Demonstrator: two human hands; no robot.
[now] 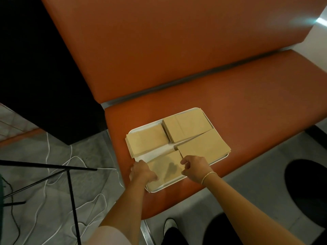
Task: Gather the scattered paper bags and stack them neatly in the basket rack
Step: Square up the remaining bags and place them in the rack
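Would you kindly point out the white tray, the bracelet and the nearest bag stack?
tray [160, 149]: head view, bare floor.
bracelet [208, 176]: head view, beads on wrist.
nearest bag stack [165, 167]: head view, top bag's middle.

An orange padded bench seat [247, 106] carries a white tray [192, 110]; brown paper bags [187, 128] fill the tray.

Tray of bag stacks on a bench seat

The tray [192, 110] sits on the bench seat [247, 106], holding four stacks of paper bags [187, 128] in two rows; both hands [141, 171] [195, 167] flank the nearest stack [164, 167], and cables [58, 165] lie on the floor to the left.
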